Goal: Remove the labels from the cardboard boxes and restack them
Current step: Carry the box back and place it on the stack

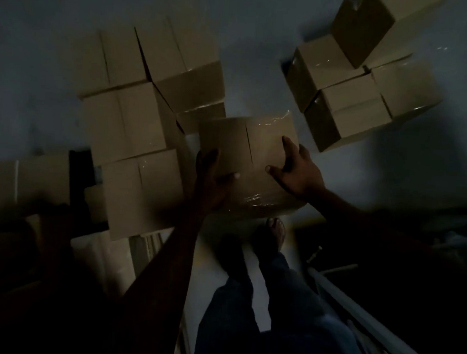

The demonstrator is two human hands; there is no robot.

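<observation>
1. While both my hands carry it, the box (229, 143) hangs in the head view above the floor (261, 55). It sits between the left stack (137, 121) and the right stack (354, 102), and as far as the dim light lets me tell it touches neither.
2. Grip: my left hand (213, 178) clasps the near left edge, thumb lying on the top face. My right hand (295, 169) clasps the near right corner, thumb and forefinger spread on top. Both are grasping the box.
3. Handling, as I judge it: closed cardboard is stiff at edges and corners and softer mid-panel, so pressure belongs at the corners. I manage it at arm's reach, so it is probably not heavy, though its bulk wants two hands.
4. Glossy tape (255, 202) glints on the near side and along the far top edge. It would be slick under my fingers, so bare board is the better hold.
5. No label shows on the faces I see, but it is too dark to be sure.
6. Edges: a corner of the left stack stands just beside the box's far left side. The right stack is apart, with a strip of floor between.
7. Room: bare floor lies beyond the box, between the stacks. My foot (277, 228) is under the near edge and a pale rail (368, 322) runs at my right, so straight down looks cramped.
</observation>
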